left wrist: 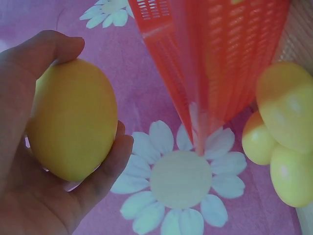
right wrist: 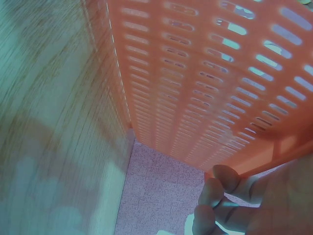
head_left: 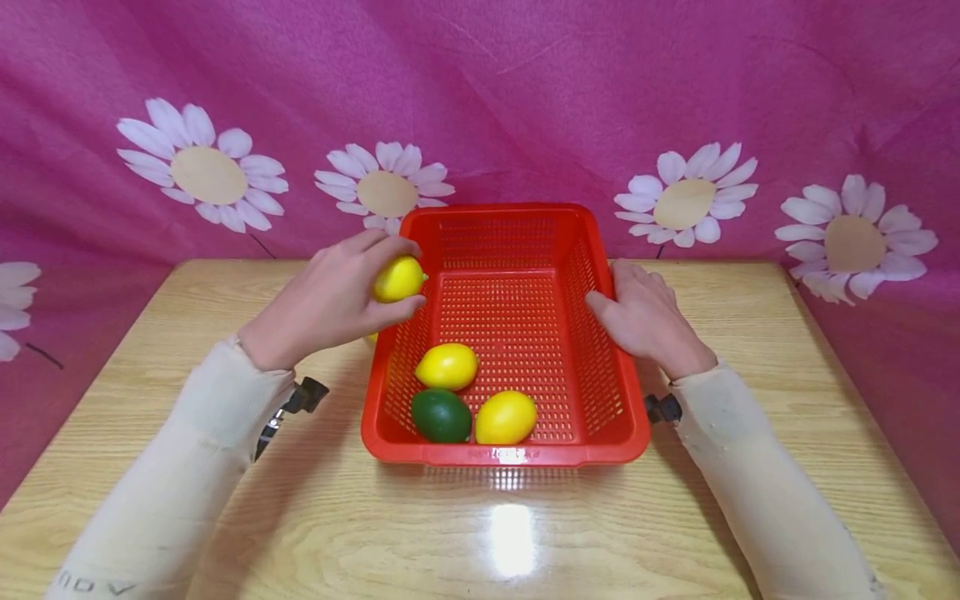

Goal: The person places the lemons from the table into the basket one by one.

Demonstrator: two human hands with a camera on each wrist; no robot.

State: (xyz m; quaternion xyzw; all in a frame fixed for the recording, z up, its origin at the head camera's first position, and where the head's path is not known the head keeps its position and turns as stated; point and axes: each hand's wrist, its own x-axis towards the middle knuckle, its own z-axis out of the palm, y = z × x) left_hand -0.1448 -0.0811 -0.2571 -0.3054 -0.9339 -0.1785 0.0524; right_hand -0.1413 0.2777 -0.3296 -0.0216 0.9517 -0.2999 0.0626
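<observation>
My left hand (head_left: 330,287) holds a yellow lemon (head_left: 399,278) at the left rim of a red plastic basket (head_left: 504,454), fingers over its top and thumb below. The left wrist view shows that lemon (left wrist: 73,120) between thumb and fingers. My right hand (head_left: 648,321) grips the basket's right rim, thumb over the inner side; in the right wrist view its curled fingers (right wrist: 211,193) lie on the outside. Inside the basket, near its front left corner, lie a lemon (head_left: 447,367), another lemon (head_left: 506,418) and a dark green lemon-shaped fruit (head_left: 441,416).
Outside the basket's left wall, several lemons (left wrist: 288,107) sit close together, mostly hidden in the head view by the left hand and the basket. The wooden table (head_left: 315,517) meets a magenta cloth (head_left: 525,100) with white daisies behind the basket.
</observation>
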